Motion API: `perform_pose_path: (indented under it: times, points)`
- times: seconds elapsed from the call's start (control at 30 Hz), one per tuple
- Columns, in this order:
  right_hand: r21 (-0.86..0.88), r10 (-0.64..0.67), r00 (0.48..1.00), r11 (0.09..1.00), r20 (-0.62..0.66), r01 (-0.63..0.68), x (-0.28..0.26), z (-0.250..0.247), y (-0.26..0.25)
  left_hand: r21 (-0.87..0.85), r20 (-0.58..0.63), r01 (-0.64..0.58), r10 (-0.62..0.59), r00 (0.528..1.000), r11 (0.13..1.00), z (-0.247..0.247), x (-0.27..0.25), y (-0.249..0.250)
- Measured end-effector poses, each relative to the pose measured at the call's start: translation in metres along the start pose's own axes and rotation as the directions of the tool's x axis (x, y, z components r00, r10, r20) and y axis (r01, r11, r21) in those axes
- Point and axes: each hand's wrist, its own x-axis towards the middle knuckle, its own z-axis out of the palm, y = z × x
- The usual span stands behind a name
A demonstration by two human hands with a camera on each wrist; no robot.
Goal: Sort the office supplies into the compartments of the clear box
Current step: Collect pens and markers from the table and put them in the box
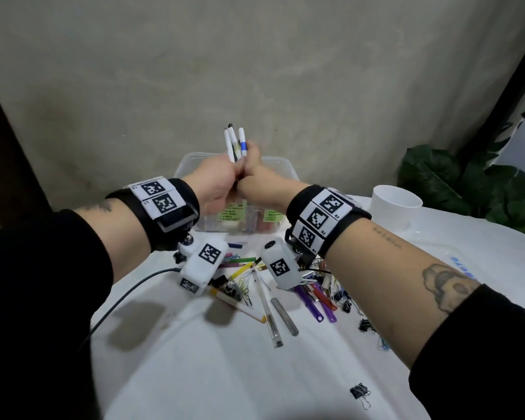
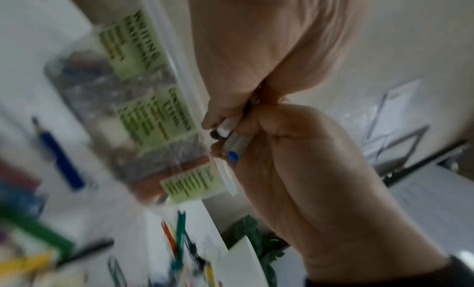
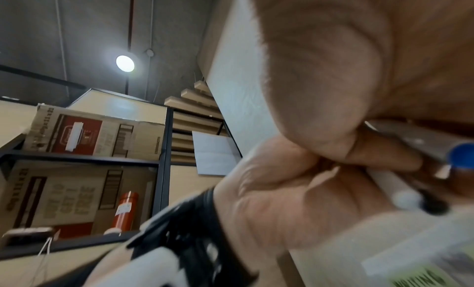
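Observation:
Both hands meet above the clear box, which has green labels on its front wall. My left hand and right hand both grip a bundle of pens, whose white barrels stick upward. The left wrist view shows the left hand and right hand curled round the pens, with a blue end cap showing beside the box. From the right wrist, the right hand and left hand hold the pens.
A pile of loose pens, pencils, paper clips and binder clips lies on the white table in front of the box. A lone binder clip sits near the front edge. A white cup and a plant stand at the right. A cable runs at the left.

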Motion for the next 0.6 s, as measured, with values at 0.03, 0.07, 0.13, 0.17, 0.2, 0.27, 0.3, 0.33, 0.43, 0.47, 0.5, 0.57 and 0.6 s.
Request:
perform_pose_path:
  times: [0.03,0.07,0.13,0.17,0.2,0.27,0.3,0.33,0.43,0.47,0.5,0.57,0.6]
  points:
    - [-0.016,-0.017,1.0,1.0,-0.012,0.017,0.0,0.002,0.004,0.029,-0.026,-0.035,0.035,0.999,0.999,-0.003,0.004,0.003]
    - [-0.03,-0.021,0.999,0.999,-0.036,0.02,-0.001,0.004,0.008,0.06,-0.058,-0.072,0.076,0.995,0.996,-0.007,0.008,0.008]
    - [-0.136,0.02,0.997,0.99,-0.072,-0.03,-0.002,0.006,0.018,0.108,-0.147,-0.151,0.166,0.975,0.983,-0.02,0.022,0.02]
    - [-0.263,0.042,0.997,0.963,-0.069,-0.058,-0.003,0.005,0.023,0.139,-0.194,-0.188,0.213,0.958,0.972,-0.028,0.029,0.026]
    - [-0.411,0.058,0.997,0.909,-0.056,-0.076,-0.003,0.004,0.029,0.188,-0.228,-0.214,0.255,0.94,0.959,-0.037,0.037,0.03]
    - [-0.64,0.041,0.999,0.766,-0.036,-0.054,-0.007,0.003,0.037,0.267,-0.252,-0.223,0.292,0.923,0.937,-0.052,0.051,0.033]
    - [-0.698,0.025,0.999,0.715,-0.036,-0.043,-0.009,0.003,0.039,0.303,-0.25,-0.202,0.282,0.926,0.931,-0.057,0.057,0.032]
    - [-0.735,0.012,0.999,0.677,-0.044,-0.04,-0.011,0.004,0.04,0.34,-0.243,-0.172,0.263,0.934,0.924,-0.061,0.06,0.03]
    - [-0.792,-0.007,0.998,0.609,-0.067,-0.049,-0.01,0.009,0.042,0.453,-0.208,-0.024,0.132,0.969,0.891,-0.063,0.072,0.017]
    - [-0.794,-0.005,0.998,0.606,-0.06,-0.045,-0.008,0.01,0.043,0.578,-0.207,0.043,0.096,0.974,0.815,-0.061,0.07,0.015]
    - [-0.79,0.0,0.999,0.612,-0.047,-0.037,-0.007,0.011,0.044,0.718,-0.201,0.074,0.103,0.974,0.692,-0.06,0.071,0.012]
    - [-0.77,0.011,1.0,0.638,-0.021,-0.024,-0.005,0.012,0.047,0.904,-0.156,0.092,0.121,0.98,0.418,-0.059,0.069,0.008]
    - [-0.757,0.008,1.0,0.653,-0.016,-0.017,-0.004,0.012,0.048,0.947,-0.136,0.106,0.079,0.988,0.304,-0.057,0.066,0.009]
